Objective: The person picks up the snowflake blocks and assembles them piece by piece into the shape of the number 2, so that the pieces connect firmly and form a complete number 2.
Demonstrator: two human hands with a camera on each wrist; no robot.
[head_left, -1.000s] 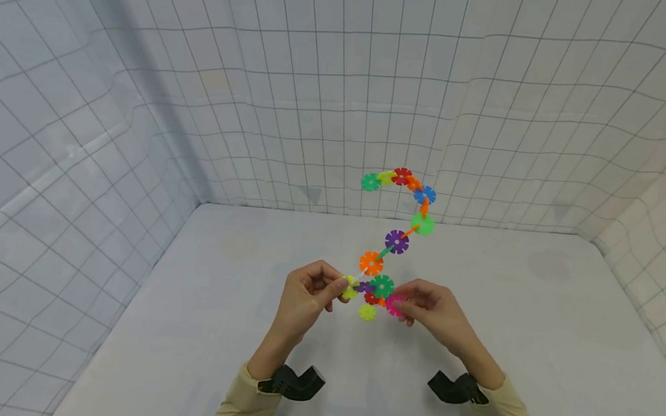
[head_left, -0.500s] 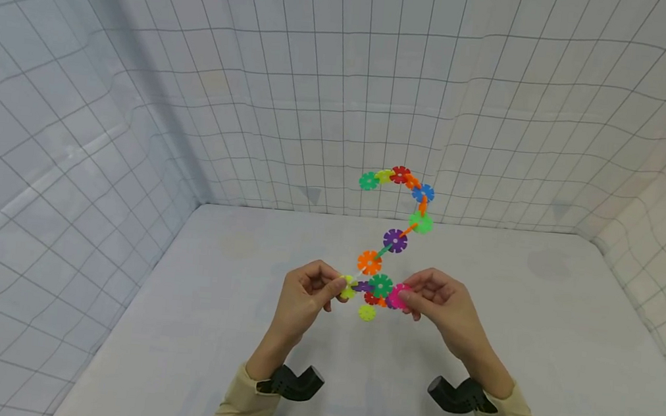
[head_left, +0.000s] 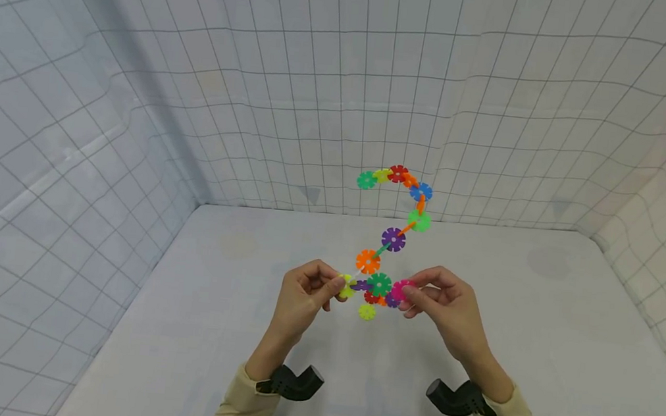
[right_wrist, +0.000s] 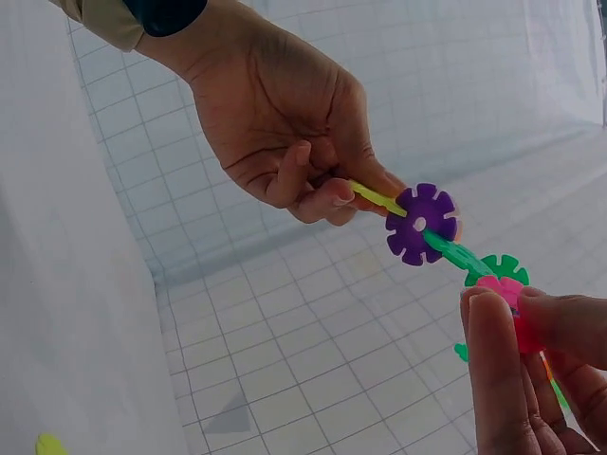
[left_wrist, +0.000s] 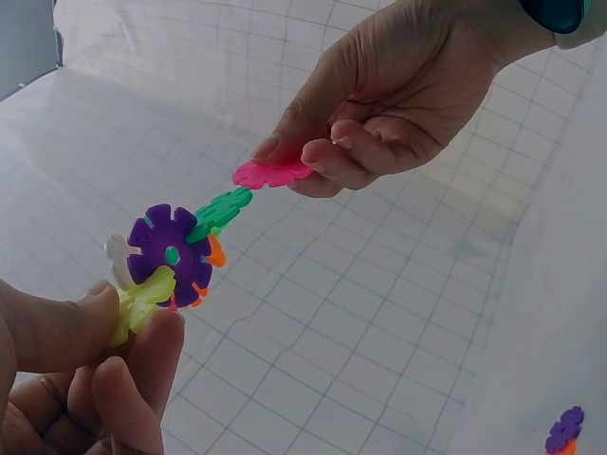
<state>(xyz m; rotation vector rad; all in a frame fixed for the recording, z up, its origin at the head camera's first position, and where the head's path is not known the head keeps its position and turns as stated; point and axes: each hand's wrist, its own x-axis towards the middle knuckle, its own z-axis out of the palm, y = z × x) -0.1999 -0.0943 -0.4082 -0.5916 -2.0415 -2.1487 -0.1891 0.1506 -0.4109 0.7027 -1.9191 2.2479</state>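
My left hand (head_left: 303, 296) pinches a yellow disc (head_left: 346, 286) between thumb and fingers. A purple disc (left_wrist: 172, 255) is slotted to it, and a green disc (head_left: 379, 284) to the purple one. Thumb and fingers of my right hand (head_left: 447, 310) pinch a pink disc (head_left: 402, 290) at the green disc's right; in the left wrist view the pink disc (left_wrist: 269, 174) is very near the green disc (left_wrist: 224, 212), and whether they touch I cannot tell. From the yellow disc a linked chain runs up through an orange disc (head_left: 368, 262) and curves to a green end disc (head_left: 366, 180).
Behind and below the held discs, a red disc (head_left: 371, 297), a purple disc (head_left: 393, 300) and a loose-looking yellow disc (head_left: 367, 312) show on the white table (head_left: 227, 331). Grid-patterned white sheeting (head_left: 295, 99) rises behind the table and at both sides.
My right hand has moved slightly right and up with the pink disc, which now shows a purple disc below it. The chain has shifted slightly left; my left hand keeps its pinch.
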